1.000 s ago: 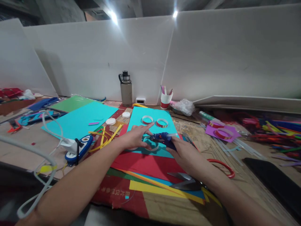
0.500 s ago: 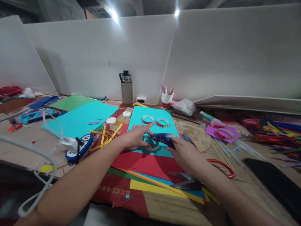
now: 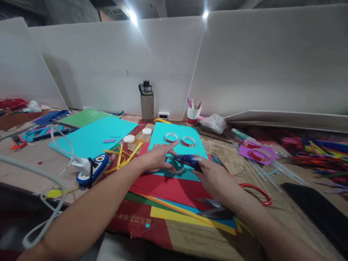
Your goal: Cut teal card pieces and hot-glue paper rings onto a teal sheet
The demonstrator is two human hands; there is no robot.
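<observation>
My right hand (image 3: pixel 210 174) is wrapped around a blue hot glue gun (image 3: pixel 189 160), whose tip points left over a paper ring (image 3: pixel 178 170). That ring lies on a turquoise sheet (image 3: pixel 160 127), partly covered by my hands. My left hand (image 3: pixel 160 157) rests at the ring's left side, index finger stretched forward and thumb apart beside the ring; whether the thumb presses on it I cannot tell. Farther up the sheet stand two red-and-white paper rings, a left one (image 3: pixel 171 140) and a right one (image 3: pixel 188 144). Another pale ring is mostly hidden under my left hand.
Scissors (image 3: pixel 258 188) lie under my right forearm. A power strip (image 3: pixel 94 170) with white cable is at left, near yellow strips (image 3: pixel 119 159). A bottle (image 3: pixel 147 107) and paper cup (image 3: pixel 193 116) stand behind. Purple paper with rings (image 3: pixel 259 155) and a black phone-like slab (image 3: pixel 315 206) are at right.
Both hands and the glue gun stay almost in the same place. The whole view has shifted very slightly.
</observation>
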